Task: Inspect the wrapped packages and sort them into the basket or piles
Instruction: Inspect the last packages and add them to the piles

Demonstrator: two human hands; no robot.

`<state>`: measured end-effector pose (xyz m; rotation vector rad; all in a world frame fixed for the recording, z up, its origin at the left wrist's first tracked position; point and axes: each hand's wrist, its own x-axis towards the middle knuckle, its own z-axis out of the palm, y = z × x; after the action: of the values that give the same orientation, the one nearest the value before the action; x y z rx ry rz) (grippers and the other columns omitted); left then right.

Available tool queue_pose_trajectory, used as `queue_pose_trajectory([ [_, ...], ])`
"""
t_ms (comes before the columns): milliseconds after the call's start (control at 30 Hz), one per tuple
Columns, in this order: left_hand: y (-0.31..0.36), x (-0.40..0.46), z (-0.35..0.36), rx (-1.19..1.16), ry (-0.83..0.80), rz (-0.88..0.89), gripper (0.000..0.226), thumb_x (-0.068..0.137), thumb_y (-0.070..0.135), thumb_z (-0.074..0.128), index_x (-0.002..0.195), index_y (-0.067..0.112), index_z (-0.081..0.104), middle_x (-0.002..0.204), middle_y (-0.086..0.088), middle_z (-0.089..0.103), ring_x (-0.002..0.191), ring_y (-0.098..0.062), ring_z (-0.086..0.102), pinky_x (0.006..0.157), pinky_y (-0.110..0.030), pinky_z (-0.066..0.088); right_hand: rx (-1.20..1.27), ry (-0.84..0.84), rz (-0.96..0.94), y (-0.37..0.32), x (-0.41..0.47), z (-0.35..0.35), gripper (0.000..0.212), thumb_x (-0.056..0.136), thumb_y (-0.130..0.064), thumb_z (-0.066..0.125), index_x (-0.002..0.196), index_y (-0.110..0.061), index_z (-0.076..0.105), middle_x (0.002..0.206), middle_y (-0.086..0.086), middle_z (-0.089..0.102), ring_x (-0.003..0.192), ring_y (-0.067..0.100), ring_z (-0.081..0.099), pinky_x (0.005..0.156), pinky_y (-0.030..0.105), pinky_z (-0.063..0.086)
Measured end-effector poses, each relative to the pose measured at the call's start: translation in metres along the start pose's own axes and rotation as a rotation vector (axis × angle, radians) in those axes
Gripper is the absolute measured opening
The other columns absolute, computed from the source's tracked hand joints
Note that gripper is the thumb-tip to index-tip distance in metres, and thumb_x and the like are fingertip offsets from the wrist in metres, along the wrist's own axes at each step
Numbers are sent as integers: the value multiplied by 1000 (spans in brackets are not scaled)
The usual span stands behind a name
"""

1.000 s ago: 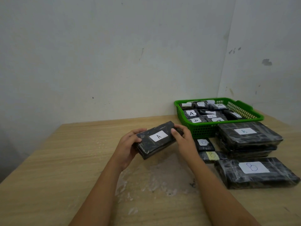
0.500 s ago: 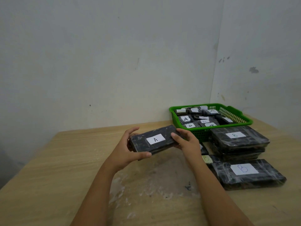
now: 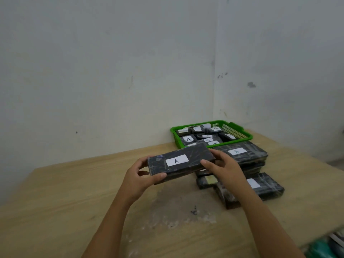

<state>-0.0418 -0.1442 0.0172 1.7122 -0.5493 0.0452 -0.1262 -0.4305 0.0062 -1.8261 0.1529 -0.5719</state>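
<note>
Two hands: left hand (image 3: 138, 178) and right hand (image 3: 224, 167) grip package marked A (image 3: 181, 163) by its ends
Position: above worktop (image 3: 55, 202), near green basket (image 3: 240, 132) and B piles (image 3: 242, 155)

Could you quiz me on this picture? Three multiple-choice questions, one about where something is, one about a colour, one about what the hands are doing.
1. Where is the basket?
A. far right of the table, near the wall corner
B. on the floor
C. at the table's near left edge

2. What colour is the basket?
A. red
B. green
C. blue

3. How is the package labelled A held?
A. lying untouched
B. by one hand
C. by both hands

Answers: 1 A, it sits by the corner; 2 B, its rim is green; 3 C, left hand and right hand grip its ends.
</note>
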Motion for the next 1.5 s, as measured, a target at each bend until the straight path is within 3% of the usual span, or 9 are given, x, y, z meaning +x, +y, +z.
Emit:
queue_pose_trajectory([
  [167,10,3,48,169,-66,102,89,49,75,79,130,40,62,115,13,57,107,4,54,80,-5,41,-100,138,-73,1,-19,-54,72,70,-60,76,134,-29,64,124,-10,64,114,11,63,98,38,55],
  [367,12,-4,120,139,-89,69,88,50,73,89,126,37,62,117,15,65,102,-1,62,80,-14,51,-102,251,-50,24,-42,-121,53,70,-50,78,120,-34,69,117,-10,66,107,7,64,82,20,50],
  [500,14,-14,158,144,-166,61,81,54,61,90,125,35,60,121,16,63,102,10,59,78,-9,50,-46,222,23,50,-50,-154,44,76,-40,83,118,-35,72,109,-6,76,102,14,72,87,33,59],
  [633,9,-16,176,155,-247,25,95,50,73,88,133,43,53,131,22,58,110,1,61,79,-10,51,-30,252,31,64,-54,-170,36,85,-20,81,117,-33,73,104,-8,78,100,8,73,84,21,57],
  [900,-3,-24,178,134,-307,-20,97,59,60,91,144,44,48,135,30,56,122,5,55,96,-17,47,-41,274,96,82,-59,-168,36,89,-27,78,124,-29,73,110,-12,76,99,-3,69,78,7,50],
  [1133,-9,-24,177,161,-317,-49,88,70,42,92,147,40,49,137,14,61,124,-1,58,105,-25,50,-75,264,122,85,-59,-169,39,89,-36,76,127,-31,71,114,-13,74,105,0,68,92,25,53],
  [1267,-6,-26,177,146,-322,-44,85,75,33,91,148,36,48,137,14,60,124,3,57,106,-24,50,-89,242,137,81,-61,-168,41,90,-40,74,130,-33,68,116,-13,73,106,3,67,84,20,51],
  [1400,-6,-25,175,129,-355,-61,99,64,57,91,150,41,43,139,21,55,126,2,54,108,-26,47,-115,265,142,77,-63,-166,51,89,-57,64,137,-38,61,127,-18,63,112,-3,60,85,21,47],
  [1500,-5,-24,170,136,-323,-48,97,62,69,86,147,43,44,137,24,56,124,4,55,104,-24,47,-171,392,94,74,-66,-162,42,95,-59,54,132,-41,60,129,-17,56,114,-2,54,87,25,45],
])
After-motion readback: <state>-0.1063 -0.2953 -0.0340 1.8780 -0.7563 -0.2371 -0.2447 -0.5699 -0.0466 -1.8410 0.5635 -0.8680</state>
